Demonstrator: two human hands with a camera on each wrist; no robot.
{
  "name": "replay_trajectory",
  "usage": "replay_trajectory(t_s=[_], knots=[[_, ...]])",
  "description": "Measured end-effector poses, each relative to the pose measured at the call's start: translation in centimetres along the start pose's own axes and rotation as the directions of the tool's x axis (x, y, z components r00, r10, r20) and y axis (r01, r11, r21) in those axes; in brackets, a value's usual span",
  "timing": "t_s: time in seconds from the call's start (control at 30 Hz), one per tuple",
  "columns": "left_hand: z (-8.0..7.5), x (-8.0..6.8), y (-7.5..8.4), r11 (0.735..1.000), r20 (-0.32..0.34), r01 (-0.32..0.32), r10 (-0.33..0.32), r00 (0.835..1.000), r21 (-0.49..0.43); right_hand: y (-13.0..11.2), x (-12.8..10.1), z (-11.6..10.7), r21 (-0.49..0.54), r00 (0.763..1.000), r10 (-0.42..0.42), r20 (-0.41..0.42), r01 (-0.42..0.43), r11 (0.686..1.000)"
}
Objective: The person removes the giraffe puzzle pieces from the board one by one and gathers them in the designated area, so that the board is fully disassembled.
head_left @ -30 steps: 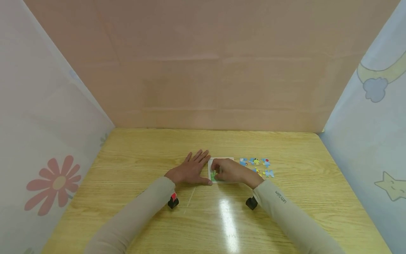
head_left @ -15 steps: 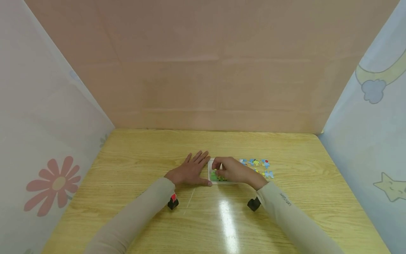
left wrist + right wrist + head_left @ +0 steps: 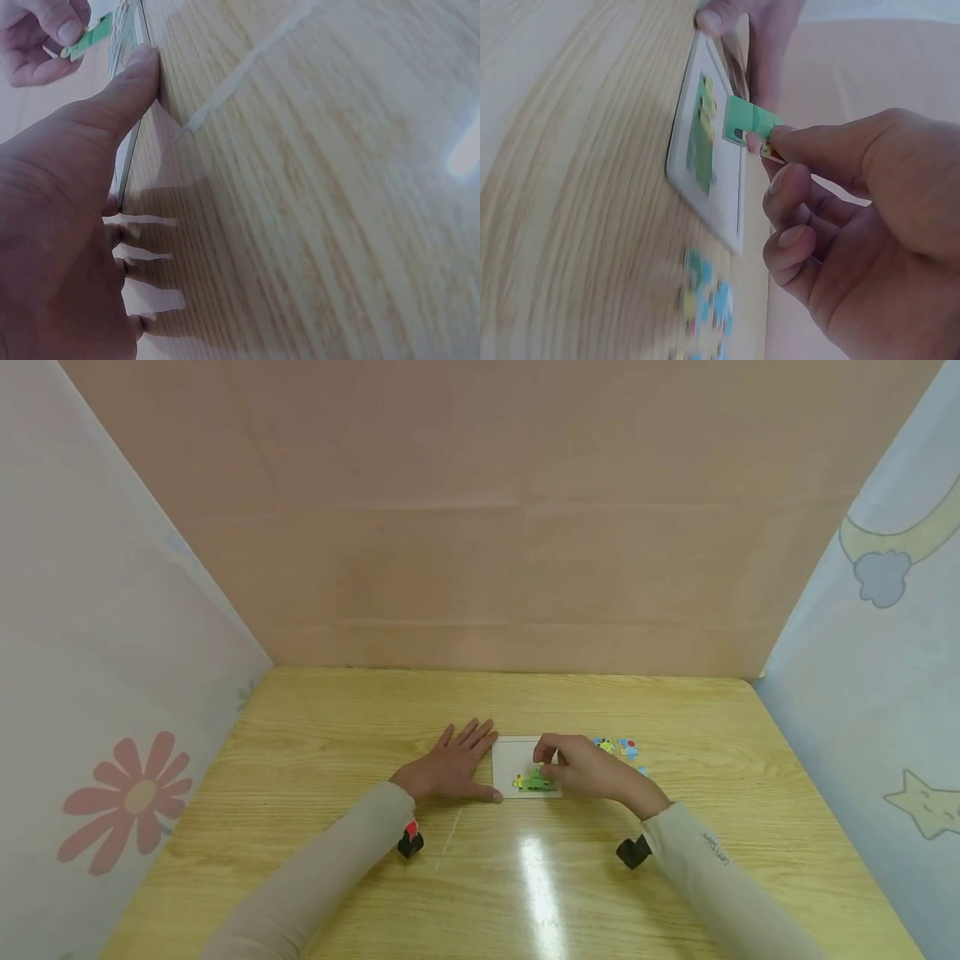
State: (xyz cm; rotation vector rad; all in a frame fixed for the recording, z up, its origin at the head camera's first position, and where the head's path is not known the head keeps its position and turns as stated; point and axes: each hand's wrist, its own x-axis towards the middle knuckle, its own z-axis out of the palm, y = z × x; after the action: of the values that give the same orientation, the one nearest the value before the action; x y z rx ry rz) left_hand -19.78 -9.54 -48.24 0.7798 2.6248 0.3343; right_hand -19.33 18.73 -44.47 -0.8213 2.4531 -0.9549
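My left hand (image 3: 450, 767) lies with fingers spread on the table, thumb and fingertips at the left edge of a white-framed puzzle tray (image 3: 504, 752). In the left wrist view, the left thumb (image 3: 142, 64) is right at the tray's rim. My right hand (image 3: 592, 767) pinches a green puzzle piece (image 3: 742, 118) between thumb and fingers, tilted over the tray's lower part. Below it, green and yellow pieces (image 3: 700, 154) lie along the tray's near side. The rest of the tray's floor shows white.
Loose blue and yellow puzzle pieces (image 3: 628, 747) lie right of the tray, partly hidden behind the right hand. A wooden table (image 3: 337, 718) holds everything, with a plain back wall (image 3: 517, 560) and patterned side walls. Black wrist mounts (image 3: 633, 852) hang below the sleeves.
My right hand has moved right from the tray's lower left corner, with the green piece in its fingers. More white tray floor shows. The left hand has stayed put.
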Motion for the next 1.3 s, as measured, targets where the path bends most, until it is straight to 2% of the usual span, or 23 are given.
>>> replay_trajectory(t_s=[0.23, 0.63, 0.93, 1.3], knots=[[-0.2, -0.3, 0.1, 1.000, -0.005, -0.016, 0.016, 1.000, -0.012, 1.7, -2.1, -0.8, -0.020, 0.997, 0.047, -0.063, -0.049, 0.999], [0.1, 0.2, -0.3, 1.000, 0.007, -0.013, 0.013, 1.000, 0.009, 3.6, -5.2, -2.0, -0.021, 0.992, 0.106, -0.071, -0.108, 0.994], [0.2, 0.4, -0.4, 1.000, 0.005, -0.011, 0.010, 1.000, 0.010, 5.0, -5.9, -2.1, -0.011, 0.995, 0.082, -0.054, -0.083, 0.996], [0.2, 0.3, -0.3, 1.000, 0.013, -0.008, 0.008, 1.000, 0.007, 5.1, -5.5, -1.4, 0.032, 0.997, 0.078, -0.020, -0.077, 0.997]])
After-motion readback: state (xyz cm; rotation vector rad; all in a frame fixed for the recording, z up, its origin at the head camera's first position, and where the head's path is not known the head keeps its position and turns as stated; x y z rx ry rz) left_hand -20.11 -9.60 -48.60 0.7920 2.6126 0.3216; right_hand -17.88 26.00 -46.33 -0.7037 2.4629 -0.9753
